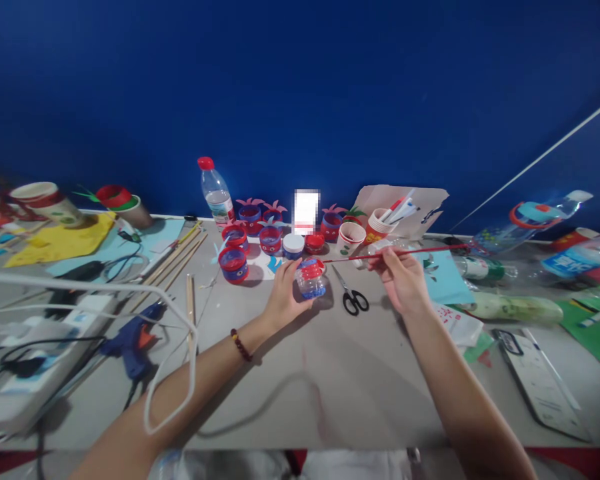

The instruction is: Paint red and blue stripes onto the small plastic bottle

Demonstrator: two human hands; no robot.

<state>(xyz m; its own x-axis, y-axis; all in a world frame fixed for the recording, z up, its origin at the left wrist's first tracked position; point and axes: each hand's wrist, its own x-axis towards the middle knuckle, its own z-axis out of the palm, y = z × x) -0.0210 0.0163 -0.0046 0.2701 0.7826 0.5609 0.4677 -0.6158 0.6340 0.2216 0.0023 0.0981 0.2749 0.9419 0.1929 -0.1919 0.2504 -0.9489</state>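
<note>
My left hand [281, 299] is closed around a cut clear plastic bottle piece [311, 287], painted red near its upper rim and blue at its base. In my right hand [404, 283] is a long, thin red paintbrush [435, 250], pinched between the fingers. Its tip reaches left to the red-painted edge of the bottle piece; whether it touches is hard to tell. Just behind stand a blue paint jar [293, 248] and a red paint jar [315, 243]. Black-handled scissors [355, 303] lie on the table between my hands.
Several red and blue painted cups [234, 268] stand behind my left hand, near an upright bottle [217, 197]. A blue glue gun [133, 340], white cable [194, 360] and power strip [75, 340] lie left. Paper cups [351, 237], bottles [487, 268] and a phone [540, 383] sit right.
</note>
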